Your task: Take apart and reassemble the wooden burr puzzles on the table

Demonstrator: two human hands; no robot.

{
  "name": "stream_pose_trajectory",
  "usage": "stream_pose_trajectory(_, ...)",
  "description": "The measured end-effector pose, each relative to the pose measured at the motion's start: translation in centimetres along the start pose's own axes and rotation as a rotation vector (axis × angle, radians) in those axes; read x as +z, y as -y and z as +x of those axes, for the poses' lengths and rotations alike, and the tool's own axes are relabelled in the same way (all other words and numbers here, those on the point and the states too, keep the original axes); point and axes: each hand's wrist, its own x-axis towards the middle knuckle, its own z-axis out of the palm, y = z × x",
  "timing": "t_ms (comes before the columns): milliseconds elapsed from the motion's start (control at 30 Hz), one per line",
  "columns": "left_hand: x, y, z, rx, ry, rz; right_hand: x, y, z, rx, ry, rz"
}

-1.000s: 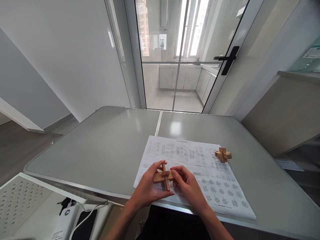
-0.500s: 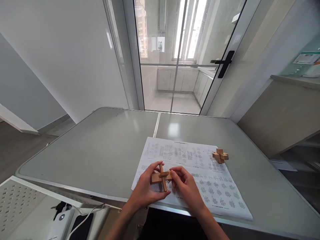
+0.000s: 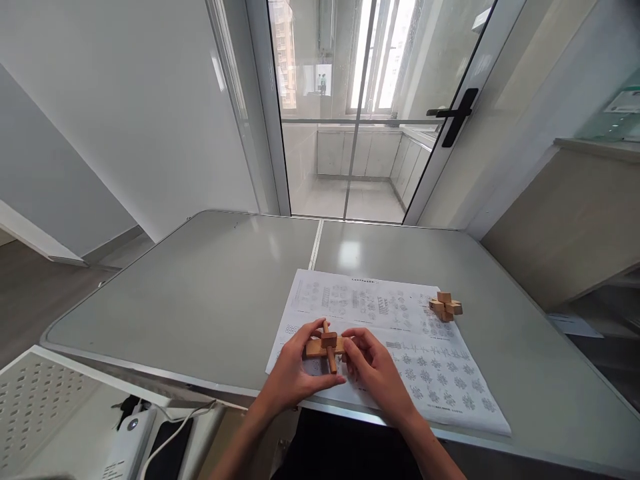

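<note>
Between my two hands is a wooden interlocking puzzle (image 3: 329, 340), made of a flat bar lying crosswise, a round rod running front to back and a darker block on top at the middle. My left hand (image 3: 296, 365) grips it from the left, fingers at the rod's far end and thumb by its near end. The fingertips of my right hand (image 3: 369, 360) pinch the bar's right end. Both hands are above the printed instruction sheet (image 3: 360, 300). Its lines are too small to read. Some right fingers are hidden behind the puzzle.
A second wooden puzzle (image 3: 445, 307), assembled in a star-like shape, sits at the sheet's right edge. The grey table (image 3: 215, 293) reaches to a glass door (image 3: 350, 153). At lower left, a white perforated tray (image 3: 50, 400) has a white device (image 3: 129, 440) and a cable (image 3: 170, 440).
The darker middle block now stands higher above the crosswise bar, and the rod has tilted slightly. Both hands keep their grip. The whole view has shifted a little.
</note>
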Motion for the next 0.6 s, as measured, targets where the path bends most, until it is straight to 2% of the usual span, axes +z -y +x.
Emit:
stream_pose_trajectory(200, 0.01, -0.18, 0.09, 0.001, 0.003, -0.01, -0.38, 0.24, 0.01, 0.005, 0.087, 0.02)
stream_pose_trajectory(600, -0.03, 0.0, 0.08, 0.023, 0.027, -0.001, -0.74, -0.11, 0.35, 0.014, 0.116, -0.037)
